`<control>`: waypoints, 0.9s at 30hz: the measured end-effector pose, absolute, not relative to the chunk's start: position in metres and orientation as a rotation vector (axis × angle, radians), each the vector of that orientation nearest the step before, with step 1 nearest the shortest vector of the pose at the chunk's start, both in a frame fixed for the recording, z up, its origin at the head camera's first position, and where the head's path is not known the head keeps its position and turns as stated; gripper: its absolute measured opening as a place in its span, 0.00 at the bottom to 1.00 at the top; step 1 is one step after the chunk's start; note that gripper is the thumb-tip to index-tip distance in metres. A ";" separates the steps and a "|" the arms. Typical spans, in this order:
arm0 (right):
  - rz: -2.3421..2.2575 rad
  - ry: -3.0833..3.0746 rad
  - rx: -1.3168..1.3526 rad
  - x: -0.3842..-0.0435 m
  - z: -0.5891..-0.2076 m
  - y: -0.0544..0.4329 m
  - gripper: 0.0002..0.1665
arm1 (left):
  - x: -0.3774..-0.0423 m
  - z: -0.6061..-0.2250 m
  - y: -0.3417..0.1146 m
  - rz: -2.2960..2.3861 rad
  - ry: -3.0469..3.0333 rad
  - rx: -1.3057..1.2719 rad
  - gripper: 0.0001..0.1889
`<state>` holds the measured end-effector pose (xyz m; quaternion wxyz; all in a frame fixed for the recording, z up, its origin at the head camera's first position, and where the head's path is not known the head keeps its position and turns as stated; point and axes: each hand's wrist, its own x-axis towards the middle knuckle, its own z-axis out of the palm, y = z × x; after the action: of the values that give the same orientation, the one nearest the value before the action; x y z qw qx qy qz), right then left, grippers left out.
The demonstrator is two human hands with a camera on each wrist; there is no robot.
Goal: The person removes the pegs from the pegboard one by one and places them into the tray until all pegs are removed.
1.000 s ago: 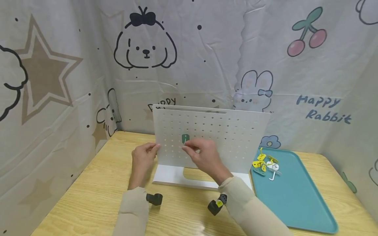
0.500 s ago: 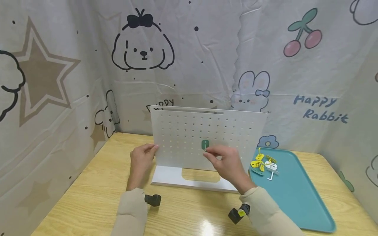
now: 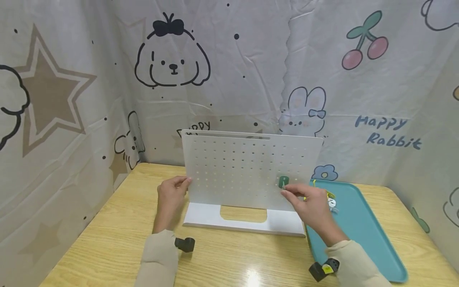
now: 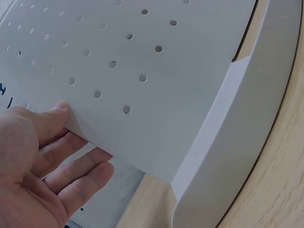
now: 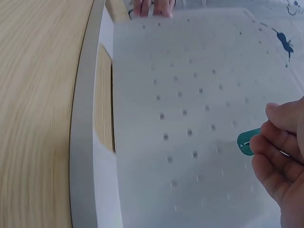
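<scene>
A white pegboard (image 3: 247,167) stands upright on its own base on the table. At its left edge my left hand (image 3: 173,196) grips the board, the thumb on the front and the other fingers behind, as the left wrist view shows. Between thumb and fingertips my right hand (image 3: 312,208) pinches a green hook (image 3: 283,182) with a rounded backplate, in front of the board's lower right part. Whether its plate touches the board is unclear. In the right wrist view the fingers partly cover the green hook (image 5: 245,142).
To the right lies a teal tray (image 3: 362,231), partly behind my right hand. Several hooks, yellow and white (image 3: 332,203), lie at its far left corner, mostly covered by the hand. A patterned curtain (image 3: 247,71) hangs behind the wooden table (image 3: 222,259).
My right hand has carried the green hook rightward across the front of the board, from left of centre to the right side. The left hand has kept its grip on the board's edge.
</scene>
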<state>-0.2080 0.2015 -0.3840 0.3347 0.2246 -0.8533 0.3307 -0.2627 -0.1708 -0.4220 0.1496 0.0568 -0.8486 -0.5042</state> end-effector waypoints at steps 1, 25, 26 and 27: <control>0.844 -2.222 0.575 -0.207 -0.384 0.207 0.07 | -0.263 -0.422 -0.171 -1.446 -2.439 0.162 0.15; 0.765 -2.634 0.060 -0.215 -0.393 0.305 0.21 | -0.263 -0.422 -0.172 -1.435 -2.433 0.130 0.16; 0.776 -2.662 0.041 -0.217 -0.394 0.306 0.22 | -0.263 -0.422 -0.172 -1.438 -2.434 0.131 0.16; 0.779 -2.679 0.035 -0.219 -0.396 0.307 0.22 | -0.263 -0.422 -0.172 -1.435 -2.435 0.131 0.16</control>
<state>-0.2186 0.3068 -0.3961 0.1749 0.0124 -0.9454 0.2748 -0.2629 -0.1718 -0.4221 0.1557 0.0456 -0.8502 -0.5009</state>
